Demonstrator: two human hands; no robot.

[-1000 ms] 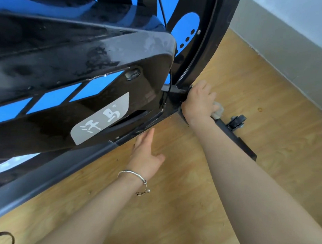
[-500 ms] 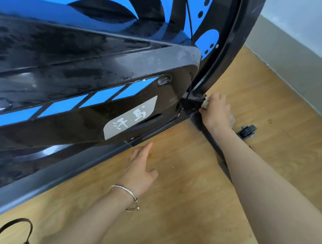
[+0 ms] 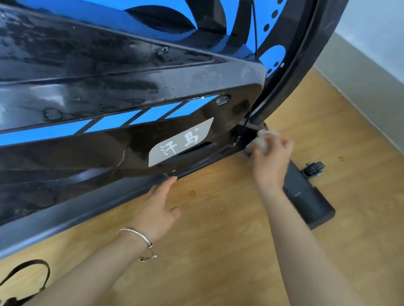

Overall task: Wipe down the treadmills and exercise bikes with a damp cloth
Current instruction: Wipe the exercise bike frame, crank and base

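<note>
The right arm reaches forward from the lower right, nearly straight, and the right hand [image 3: 272, 161] sits back-up at the bottom front corner of the exercise bike [image 3: 105, 96], where the black side cover meets the curved flywheel guard. Its fingers [image 3: 283, 145] are curled around a pale cloth [image 3: 265, 138], which bulges out just beyond the knuckles and presses against the black bracket there; hand and cloth are smeared by motion, so the cloth's folds and the thumb cannot be made out. The left arm comes in from the bottom centre with a silver bracelet [image 3: 137, 237] on the wrist. The left hand [image 3: 160, 209] is flat and released, fingers [image 3: 165, 186] straight and together, thumb spread to the side, the fingertips touching the lower edge of the bike's frame rail above the wooden floor [image 3: 226, 259]. Just beyond those fingertips a grey label [image 3: 180, 142] with white characters sits on the cover. Behind the right wrist a dark stabiliser bar [image 3: 308, 200] lies on the floor, partly covered by the forearm, with a small wheel [image 3: 313, 169] at its far side. The bike is cut off at the top and left edges. A dark strap [image 3: 26, 277] loops in at the lower left corner, its source out of view. A grey wall [image 3: 374, 96] base runs to the right of the clenched fingers.
</note>
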